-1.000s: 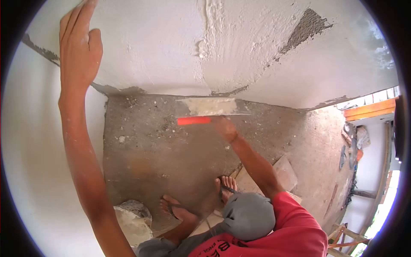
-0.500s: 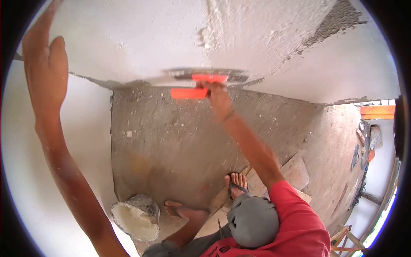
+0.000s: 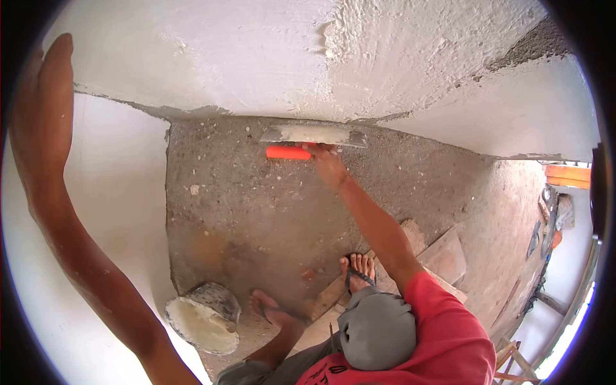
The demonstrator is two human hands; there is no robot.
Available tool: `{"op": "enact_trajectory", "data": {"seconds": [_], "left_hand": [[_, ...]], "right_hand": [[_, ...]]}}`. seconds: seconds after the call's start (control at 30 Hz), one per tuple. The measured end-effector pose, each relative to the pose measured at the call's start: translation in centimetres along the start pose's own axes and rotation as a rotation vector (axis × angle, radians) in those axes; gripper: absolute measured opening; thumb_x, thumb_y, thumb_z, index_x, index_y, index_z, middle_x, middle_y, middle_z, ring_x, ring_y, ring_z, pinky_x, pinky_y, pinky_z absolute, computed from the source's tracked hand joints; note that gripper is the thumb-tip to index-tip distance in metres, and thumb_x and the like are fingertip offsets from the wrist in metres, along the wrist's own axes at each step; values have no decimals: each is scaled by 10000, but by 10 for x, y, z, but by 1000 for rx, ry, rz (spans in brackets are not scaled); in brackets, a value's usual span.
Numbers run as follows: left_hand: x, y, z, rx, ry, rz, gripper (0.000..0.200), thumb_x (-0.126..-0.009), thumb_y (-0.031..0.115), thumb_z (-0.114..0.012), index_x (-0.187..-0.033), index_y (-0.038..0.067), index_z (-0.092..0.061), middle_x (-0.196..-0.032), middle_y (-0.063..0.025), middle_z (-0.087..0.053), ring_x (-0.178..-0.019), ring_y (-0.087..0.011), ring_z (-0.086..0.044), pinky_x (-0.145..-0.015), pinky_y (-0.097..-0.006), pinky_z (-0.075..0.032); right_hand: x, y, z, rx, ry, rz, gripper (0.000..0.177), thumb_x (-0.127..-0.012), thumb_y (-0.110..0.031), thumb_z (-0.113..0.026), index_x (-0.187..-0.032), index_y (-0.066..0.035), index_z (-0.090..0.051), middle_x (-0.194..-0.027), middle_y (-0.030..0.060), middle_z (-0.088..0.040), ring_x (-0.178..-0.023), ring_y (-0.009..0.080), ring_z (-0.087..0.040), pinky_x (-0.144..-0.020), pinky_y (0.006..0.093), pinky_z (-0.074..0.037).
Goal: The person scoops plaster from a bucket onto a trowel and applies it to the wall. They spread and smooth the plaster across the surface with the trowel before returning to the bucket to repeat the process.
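Note:
My right hand (image 3: 328, 165) is closed around the red handle of a wide trowel (image 3: 314, 135). Whitish plaster coats part of its long blade, which is just off the foot of the plastered wall (image 3: 256, 58), over the floor. My left hand (image 3: 48, 109) is raised at the far left by the wall, thumb extended and apart; its other fingers are partly lost at the dark image edge, and nothing shows in it. Wet, rough plaster lies on the wall's upper middle, beside a bare grey patch (image 3: 536, 46).
A bucket of pale plaster (image 3: 202, 321) stands tilted at lower left, near my feet. Flat boards (image 3: 443, 256) lie on the rough floor (image 3: 256, 212). An orange beam (image 3: 568, 176) and assorted objects are at the right. A grey cap (image 3: 378, 330) shows below.
The trowel in my right hand has moved down, off the wall surface, and its blade shows plaster. My left hand has shifted left and slightly down. The view has shifted a little.

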State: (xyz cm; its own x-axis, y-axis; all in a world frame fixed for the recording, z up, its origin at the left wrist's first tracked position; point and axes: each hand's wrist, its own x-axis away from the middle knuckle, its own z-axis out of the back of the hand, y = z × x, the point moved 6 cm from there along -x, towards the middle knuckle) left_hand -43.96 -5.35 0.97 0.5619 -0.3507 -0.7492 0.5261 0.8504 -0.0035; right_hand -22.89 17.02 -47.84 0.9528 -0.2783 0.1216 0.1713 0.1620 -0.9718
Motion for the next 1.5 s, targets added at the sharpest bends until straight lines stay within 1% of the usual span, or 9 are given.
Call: {"op": "enact_trajectory", "data": {"seconds": [0.17,0.4,0.53,0.73,0.9,1.03,1.2,1.33,1.5], "left_hand": [[3,62,17,28,44,-342,490,-915,240,-461,-1380,91,-490,-1388,-148,-506,-1285,-299,-474,-1102,-397,-325],[9,79,21,178,-81,-316,619,-831,40,-376,-1424,210,-427,-1405,-56,-478,-1206,-261,-452,-1083,-404,-338],[4,65,19,342,-106,-285,641,-820,24,-366,-1431,207,-424,-1423,-39,-471,-1194,-274,-449,-1078,-407,-334],[3,53,40,680,74,-164,691,-768,16,-377,-1446,147,-410,-1384,-19,-541,-1155,-216,-432,-969,-324,-356],[19,32,38,727,166,-26,679,-756,8,-371,-1417,149,-431,-1357,10,-556,-1035,-221,-417,-954,-323,-373],[13,35,28,622,85,-90,648,-775,9,-377,-1406,137,-452,-1380,-7,-531,-1057,-238,-438,-974,-331,-377],[12,73,17,410,-55,-293,695,-787,-60,-348,-1426,194,-450,-1409,-6,-495,-1137,-263,-457,-1074,-370,-344],[10,78,7,261,-32,-337,700,-786,-51,-351,-1431,205,-444,-1430,-4,-491,-1216,-249,-459,-1085,-375,-340],[-4,73,12,195,14,-522,694,-794,-21,-349,-1437,225,-432,-1466,2,-465,-1315,-207,-421,-1110,-390,-319]], "right_hand": [[-19,46,-4,-718,261,9,285,-862,-108,-667,-1121,10,-652,-945,49,-668,-949,172,-608,-895,305,-446],[-7,-93,24,-869,206,64,211,-850,-77,-687,-1037,19,-701,-1052,109,-713,-937,182,-633,-904,325,-483],[0,-244,61,-97,222,369,200,-943,-16,-542,-1076,56,-673,-1094,147,-695,-907,217,-659,-798,375,-548],[-7,-432,103,31,392,874,180,-863,-143,-642,-1000,-28,-668,-928,134,-692,-795,273,-654,-691,325,-520],[51,-539,107,145,213,831,331,-928,-243,-579,-1166,-15,-546,-1050,118,-563,-945,241,-529,-857,358,-452],[60,-439,135,-50,242,785,502,-932,-347,-569,-1295,-27,-436,-1222,113,-500,-1118,254,-474,-962,396,-419],[92,-169,145,-175,296,379,726,-936,-478,-557,-1456,-43,-298,-1437,107,-421,-1335,269,-404,-1092,444,-377],[116,-34,123,-823,161,554,697,-913,-389,-634,-1434,-34,-338,-1412,82,-444,-1269,225,-449,-1052,388,-382],[60,120,126,-343,282,44,384,-902,-198,-656,-1215,4,-561,-1228,107,-592,-1143,221,-545,-987,378,-421]]}}
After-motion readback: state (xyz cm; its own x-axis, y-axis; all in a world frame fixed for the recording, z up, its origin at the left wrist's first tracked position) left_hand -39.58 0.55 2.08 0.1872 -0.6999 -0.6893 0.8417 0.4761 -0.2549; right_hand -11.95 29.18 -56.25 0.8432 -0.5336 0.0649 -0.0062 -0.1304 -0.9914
